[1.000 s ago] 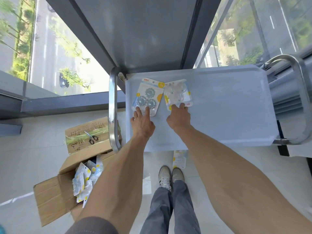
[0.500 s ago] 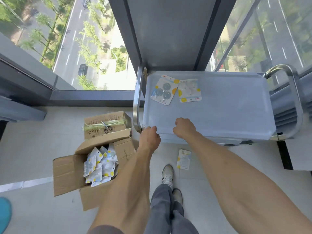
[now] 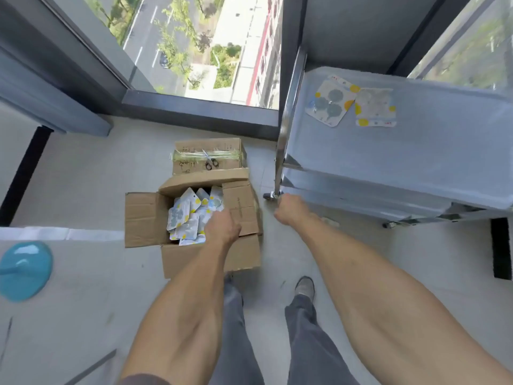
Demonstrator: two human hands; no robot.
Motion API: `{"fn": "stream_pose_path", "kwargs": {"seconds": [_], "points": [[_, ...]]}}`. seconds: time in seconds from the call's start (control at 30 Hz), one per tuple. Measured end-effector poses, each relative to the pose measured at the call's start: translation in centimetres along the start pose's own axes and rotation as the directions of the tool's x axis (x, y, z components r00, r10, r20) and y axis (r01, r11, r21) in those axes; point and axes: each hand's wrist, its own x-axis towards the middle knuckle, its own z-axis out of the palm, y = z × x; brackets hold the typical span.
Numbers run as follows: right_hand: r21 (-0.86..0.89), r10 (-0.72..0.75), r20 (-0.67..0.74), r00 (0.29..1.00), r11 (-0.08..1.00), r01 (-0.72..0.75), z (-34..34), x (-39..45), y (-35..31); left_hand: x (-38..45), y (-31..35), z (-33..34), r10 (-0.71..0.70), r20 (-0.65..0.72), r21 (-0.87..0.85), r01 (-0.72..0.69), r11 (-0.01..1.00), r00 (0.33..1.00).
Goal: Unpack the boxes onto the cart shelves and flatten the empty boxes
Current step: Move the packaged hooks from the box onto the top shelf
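An open cardboard box (image 3: 141, 218) stands on the floor, holding several white blister packets (image 3: 183, 215) with yellow dots. My left hand (image 3: 222, 226) reaches down into the box at its right side; its fingers are hidden among the packets. My right hand (image 3: 288, 209) hangs in the air beside the cart's lower left corner, loosely curled with nothing visible in it. The grey cart's top shelf (image 3: 416, 151) carries two packets, one with blue discs (image 3: 330, 104) and one paler (image 3: 374, 107), lying side by side at its far left.
A sealed, taped box (image 3: 191, 159) with scissors (image 3: 209, 162) on top sits just behind the open one. The cart's steel handle (image 3: 288, 107) rises at its left end. A teal round object (image 3: 25, 270) lies at far left. Window glass lies ahead.
Both hands left the cart's front edge. My view swung left and down; the left hand dropped into the open box and the right hand lowered beside the cart.
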Motion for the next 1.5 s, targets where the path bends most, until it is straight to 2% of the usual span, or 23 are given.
{"fn": "stream_pose_path", "kwargs": {"seconds": [0.2, 0.47, 0.6, 0.87, 1.03, 1.1, 1.23, 1.3, 1.4, 1.5], "points": [[-0.04, 0.023, 0.151, 0.988, 0.999, -0.017, 11.0, 3.9, -9.4, 6.2, -12.0, 0.7, -0.116, 0.089, 0.025, 0.114, 0.993, 0.989], [0.024, 0.117, 0.198, 0.973, 0.992, -0.124, 21.5, 14.2, -20.0, 19.7, -26.6, 0.4, -0.159, 0.157, -0.078, 0.172, 0.982, 0.975], [0.001, 0.142, 0.214, 0.967, 0.989, -0.146, 25.8, 19.8, -22.1, 25.2, -30.8, 2.7, -0.142, 0.199, -0.037, 0.153, 0.988, 0.97], [0.037, 0.286, 0.144, 0.947, 0.955, -0.294, 31.1, 29.4, -21.6, 33.4, -31.3, 11.2, -0.234, 0.287, -0.086, 0.268, 0.959, 0.929], [0.019, 0.353, -0.054, 0.934, 0.935, -0.353, 34.6, 33.3, -21.7, 36.6, -30.7, 15.0, -0.242, 0.237, -0.068, 0.265, 0.962, 0.941], [0.007, 0.361, -0.059, 0.931, 0.933, -0.361, 35.4, 34.3, -21.2, 38.1, -30.7, 15.9, -0.257, 0.231, -0.068, 0.279, 0.958, 0.939], [0.089, 0.403, -0.043, 0.914, 0.913, -0.398, 36.1, 36.1, -19.7, 40.8, -31.2, 16.8, -0.334, 0.291, -0.127, 0.382, 0.915, 0.897], [0.115, 0.422, -0.091, 0.902, 0.904, -0.412, 36.0, 36.5, -18.9, 41.1, -31.4, 17.1, -0.297, 0.305, -0.112, 0.344, 0.932, 0.905], [0.135, 0.461, -0.185, 0.868, 0.887, -0.442, 36.2, 36.5, -18.3, 40.8, -32.1, 17.4, -0.256, 0.245, -0.133, 0.293, 0.947, 0.935], [0.144, 0.516, -0.131, 0.846, 0.855, -0.499, 36.8, 36.4, -18.5, 39.9, -32.6, 17.8, -0.274, 0.228, -0.167, 0.315, 0.934, 0.934]]}}
